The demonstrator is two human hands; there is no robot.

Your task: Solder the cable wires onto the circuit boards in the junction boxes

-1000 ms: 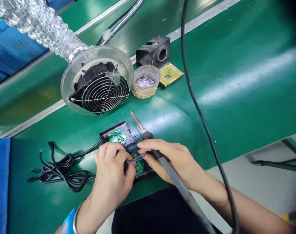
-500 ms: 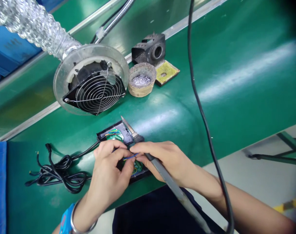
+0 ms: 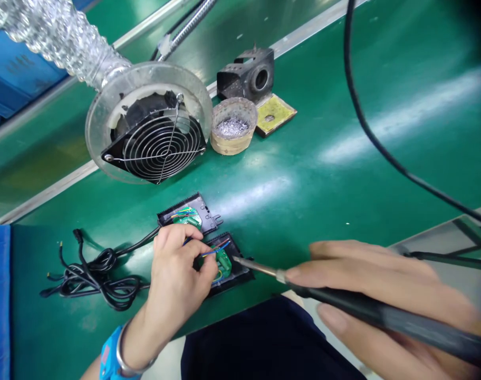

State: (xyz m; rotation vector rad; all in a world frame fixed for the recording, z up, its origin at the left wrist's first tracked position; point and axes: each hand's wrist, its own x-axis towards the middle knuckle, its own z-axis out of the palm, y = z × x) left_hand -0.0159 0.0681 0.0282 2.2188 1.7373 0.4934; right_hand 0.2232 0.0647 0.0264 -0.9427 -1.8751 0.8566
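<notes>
My left hand (image 3: 181, 269) pinches a few thin coloured wires (image 3: 217, 249), whose free ends point right, over the nearer black plastic case (image 3: 240, 262). Inside that case lies a green circuit board (image 3: 223, 261), partly covered by my fingers. My right hand (image 3: 383, 285), blurred by motion and close to the camera, grips a soldering iron (image 3: 339, 298) with its tip pointing left, just right of the board. A second open black case (image 3: 204, 211) with a green board (image 3: 189, 215) and wires lies behind the first.
A fume extractor fan (image 3: 161, 148) stands behind the cases. Beside it are a bowl of solder bits (image 3: 232, 141), an iron holder (image 3: 250, 76) and a yellow sponge (image 3: 275, 113). Coiled black cables (image 3: 106, 274) lie left; the iron's cord (image 3: 383, 150) arcs across the right.
My right hand has left the wires and moved right, toward the camera. The iron's tip has swung from beyond the cases down to beside the nearer board. My left hand stays on the wires.
</notes>
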